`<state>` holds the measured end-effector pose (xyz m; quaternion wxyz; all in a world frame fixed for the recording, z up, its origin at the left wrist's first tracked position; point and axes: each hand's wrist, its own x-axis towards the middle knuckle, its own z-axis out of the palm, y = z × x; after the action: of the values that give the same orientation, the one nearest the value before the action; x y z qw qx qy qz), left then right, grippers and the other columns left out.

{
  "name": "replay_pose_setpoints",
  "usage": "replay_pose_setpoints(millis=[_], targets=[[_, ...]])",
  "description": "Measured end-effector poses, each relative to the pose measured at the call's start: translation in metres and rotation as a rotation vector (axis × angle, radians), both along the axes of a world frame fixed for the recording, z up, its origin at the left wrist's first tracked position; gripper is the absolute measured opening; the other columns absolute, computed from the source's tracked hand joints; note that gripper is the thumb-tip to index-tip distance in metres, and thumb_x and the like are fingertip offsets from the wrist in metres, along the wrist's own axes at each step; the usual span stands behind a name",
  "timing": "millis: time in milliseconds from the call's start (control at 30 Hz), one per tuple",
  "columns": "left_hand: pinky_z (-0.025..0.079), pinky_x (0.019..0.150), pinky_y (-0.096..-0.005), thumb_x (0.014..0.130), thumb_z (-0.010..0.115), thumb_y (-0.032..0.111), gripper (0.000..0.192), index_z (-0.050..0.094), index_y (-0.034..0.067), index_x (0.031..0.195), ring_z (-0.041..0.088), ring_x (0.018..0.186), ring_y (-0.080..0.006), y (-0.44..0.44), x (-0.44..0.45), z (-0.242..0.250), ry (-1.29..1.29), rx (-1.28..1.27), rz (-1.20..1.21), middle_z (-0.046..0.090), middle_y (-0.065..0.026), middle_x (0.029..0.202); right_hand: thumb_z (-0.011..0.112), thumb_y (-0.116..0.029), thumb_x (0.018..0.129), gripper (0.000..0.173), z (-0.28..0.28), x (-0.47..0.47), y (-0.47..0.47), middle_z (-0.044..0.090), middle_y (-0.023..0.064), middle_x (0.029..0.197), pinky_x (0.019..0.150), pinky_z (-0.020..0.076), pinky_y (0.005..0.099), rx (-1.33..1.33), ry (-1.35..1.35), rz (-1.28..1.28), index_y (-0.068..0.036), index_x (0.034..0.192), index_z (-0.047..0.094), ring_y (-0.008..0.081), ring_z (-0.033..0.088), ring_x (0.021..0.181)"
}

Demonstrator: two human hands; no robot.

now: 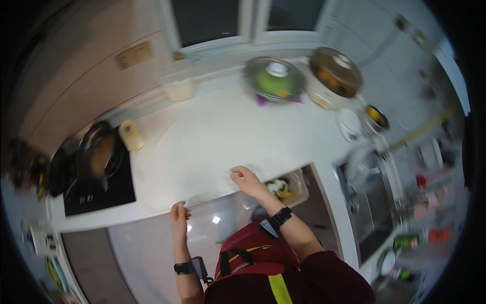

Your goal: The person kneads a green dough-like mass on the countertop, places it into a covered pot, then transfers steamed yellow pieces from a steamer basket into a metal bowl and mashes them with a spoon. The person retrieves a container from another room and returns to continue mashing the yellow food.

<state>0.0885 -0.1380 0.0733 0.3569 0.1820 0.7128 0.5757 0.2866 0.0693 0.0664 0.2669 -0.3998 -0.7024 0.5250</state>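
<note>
My left hand (pixel 180 218) hangs in front of the white countertop (pixel 205 140), near its front edge, with the fingers loosely bent and nothing visible in them. Over that same edge, farther right, my right hand (pixel 246 180) is held with curled fingers and a small gap at the thumb. It appears empty too; whether it touches the surface I cannot tell. Below the right wrist a bin (pixel 300 190) holds food scraps and crumpled white waste. Each forearm wears a black strap with a small device.
At left, a dark wok (pixel 99 152) sits on a black cooktop (pixel 121 190), beside a yellowish object (pixel 131 136). Along the back stand a clear container (pixel 178 88), a glass-lidded pan (pixel 275 81) and a lidded electric cooker (pixel 334 76). A small metal bowl (pixel 376 118) and a sink (pixel 366 205) are at right.
</note>
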Motion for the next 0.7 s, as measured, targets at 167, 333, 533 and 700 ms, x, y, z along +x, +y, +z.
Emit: replay_pose_setpoints(millis=[167, 333, 533, 700], targets=[[0.041, 0.061, -0.0221, 0.097, 0.050, 0.029, 0.026, 0.058, 0.006, 0.104, 0.050, 0.066, -0.0072, 0.005, -0.001, 0.018, -0.059, 0.027, -0.167, 0.058, -0.0006, 0.075, 0.060, -0.029, 0.088, 0.039, 0.028, 0.068, 0.000, 0.063, 0.0152, 0.106, 0.081, 0.0486, 0.0340, 0.040, -0.042, -0.403, -0.001, 0.115, 0.055, 0.0229, 0.061, 0.092], [0.040, 0.061, -0.0218, 0.097, 0.050, 0.027, 0.024, 0.058, 0.005, 0.104, 0.050, 0.067, -0.0069, 0.061, 0.045, 0.018, -0.091, 0.040, -0.346, 0.058, -0.0004, 0.076, 0.059, -0.027, 0.087, 0.040, 0.023, 0.207, 0.013, 0.063, 0.0168, 0.107, 0.083, 0.0483, 0.0331, 0.117, 0.004, -0.773, 0.000, 0.117, 0.054, 0.0244, 0.062, 0.095], [0.040, 0.060, -0.0217, 0.097, 0.051, 0.025, 0.024, 0.057, 0.004, 0.105, 0.050, 0.066, -0.0071, 0.172, 0.158, 0.010, -0.113, 0.088, -0.681, 0.059, -0.0013, 0.077, 0.060, -0.036, 0.084, 0.049, -0.022, 0.425, 0.005, 0.063, 0.0201, 0.106, 0.086, 0.0465, 0.0371, -0.082, -0.199, -1.291, 0.002, 0.114, 0.056, 0.0308, 0.061, 0.100], [0.046, 0.064, -0.0250, 0.097, 0.051, 0.021, 0.022, 0.058, 0.003, 0.106, 0.056, 0.071, -0.0097, 0.271, 0.297, 0.022, -0.040, 0.009, -0.908, 0.059, -0.0020, 0.077, 0.060, -0.036, 0.083, 0.048, -0.060, 0.539, 0.026, 0.064, 0.0220, 0.100, 0.084, 0.0471, 0.0397, -0.169, -0.603, -1.377, 0.002, 0.113, 0.057, 0.0363, 0.061, 0.097]])
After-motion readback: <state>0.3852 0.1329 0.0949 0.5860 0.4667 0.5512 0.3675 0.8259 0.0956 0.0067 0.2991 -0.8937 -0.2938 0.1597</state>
